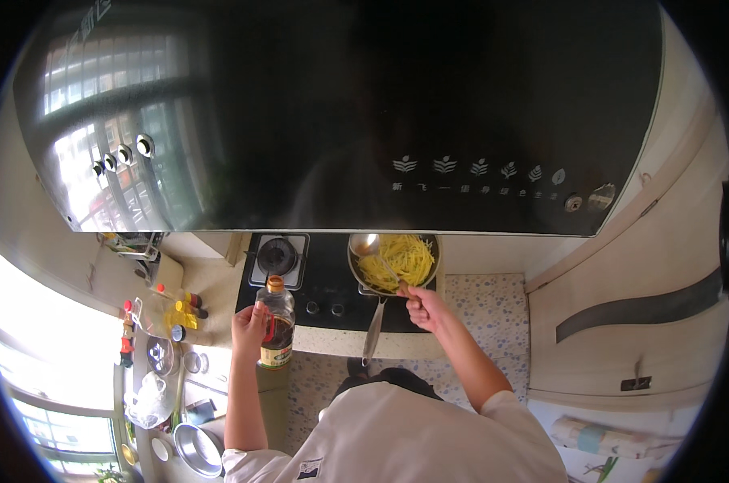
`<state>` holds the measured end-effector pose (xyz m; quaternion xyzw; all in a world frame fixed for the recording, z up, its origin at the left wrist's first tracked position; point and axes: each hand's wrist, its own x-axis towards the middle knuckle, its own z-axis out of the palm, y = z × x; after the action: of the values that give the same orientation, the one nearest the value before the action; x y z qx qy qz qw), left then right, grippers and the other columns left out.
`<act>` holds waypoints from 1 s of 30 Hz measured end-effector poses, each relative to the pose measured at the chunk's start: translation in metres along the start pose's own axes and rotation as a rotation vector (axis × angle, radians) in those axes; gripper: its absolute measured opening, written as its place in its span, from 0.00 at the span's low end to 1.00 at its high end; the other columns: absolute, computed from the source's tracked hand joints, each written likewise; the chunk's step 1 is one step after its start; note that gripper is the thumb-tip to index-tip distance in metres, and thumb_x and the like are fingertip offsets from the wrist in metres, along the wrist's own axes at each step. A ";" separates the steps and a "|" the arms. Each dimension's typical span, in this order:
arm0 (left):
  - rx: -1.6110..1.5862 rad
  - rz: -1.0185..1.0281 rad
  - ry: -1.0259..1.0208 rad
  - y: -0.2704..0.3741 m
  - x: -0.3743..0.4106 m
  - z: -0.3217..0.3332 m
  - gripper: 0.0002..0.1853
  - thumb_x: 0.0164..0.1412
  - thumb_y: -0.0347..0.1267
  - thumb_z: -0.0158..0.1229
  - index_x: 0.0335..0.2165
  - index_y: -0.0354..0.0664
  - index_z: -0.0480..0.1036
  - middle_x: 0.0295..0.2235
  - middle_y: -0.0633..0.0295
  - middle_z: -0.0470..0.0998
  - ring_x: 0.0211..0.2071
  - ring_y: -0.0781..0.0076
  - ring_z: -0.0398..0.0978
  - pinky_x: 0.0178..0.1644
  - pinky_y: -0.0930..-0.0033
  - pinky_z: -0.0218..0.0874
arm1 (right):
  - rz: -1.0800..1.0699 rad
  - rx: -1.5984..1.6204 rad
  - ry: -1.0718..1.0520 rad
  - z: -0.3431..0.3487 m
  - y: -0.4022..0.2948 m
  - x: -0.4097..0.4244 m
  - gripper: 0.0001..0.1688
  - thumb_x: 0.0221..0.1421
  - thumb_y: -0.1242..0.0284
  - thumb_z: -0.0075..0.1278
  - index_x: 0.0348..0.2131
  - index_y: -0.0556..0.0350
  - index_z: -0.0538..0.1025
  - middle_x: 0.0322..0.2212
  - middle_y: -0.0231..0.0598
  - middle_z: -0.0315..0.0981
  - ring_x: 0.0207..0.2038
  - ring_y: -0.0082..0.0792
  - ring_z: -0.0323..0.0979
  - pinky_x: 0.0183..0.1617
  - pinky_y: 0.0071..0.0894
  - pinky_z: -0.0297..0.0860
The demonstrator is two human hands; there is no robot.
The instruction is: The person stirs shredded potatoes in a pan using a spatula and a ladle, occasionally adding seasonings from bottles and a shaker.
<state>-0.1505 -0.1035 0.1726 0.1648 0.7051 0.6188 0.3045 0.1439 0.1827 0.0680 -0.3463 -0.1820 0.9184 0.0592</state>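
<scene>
My left hand (251,326) grips the red handle of a clear plastic bottle (280,329) of dark liquid, held upright in front of the stove's left burner (277,256). The bottle's orange-brown neck points up; whether it is capped I cannot tell. My right hand (426,308) holds the handle of a metal ladle (364,244), whose bowl rests at the upper left of a frying pan (437,256). Yellow-green shredded food (405,261) fills much of the pan. The pan's long handle (374,331) points towards me over the counter edge.
A black range hood (340,121) covers the area above the stove. Along the left counter stand oil and seasoning bottles (186,314), a plastic bag (153,401) and a steel basin (198,450). Two stove knobs (325,309) sit between the bottle and the pan handle.
</scene>
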 end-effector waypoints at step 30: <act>-0.027 -0.033 -0.066 -0.017 0.006 0.001 0.20 0.68 0.42 0.54 0.27 0.36 0.74 0.16 0.77 0.63 0.15 0.92 0.53 0.18 0.82 0.41 | -0.104 -0.306 0.319 -0.042 0.015 -0.133 0.17 0.64 0.62 0.46 0.44 0.57 0.73 0.15 0.25 0.56 0.10 0.18 0.49 0.13 0.20 0.46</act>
<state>-0.1522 -0.1021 0.1544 0.1694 0.6888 0.6173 0.3403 0.2721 0.1497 0.1146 -0.4822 -0.3250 0.8094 0.0813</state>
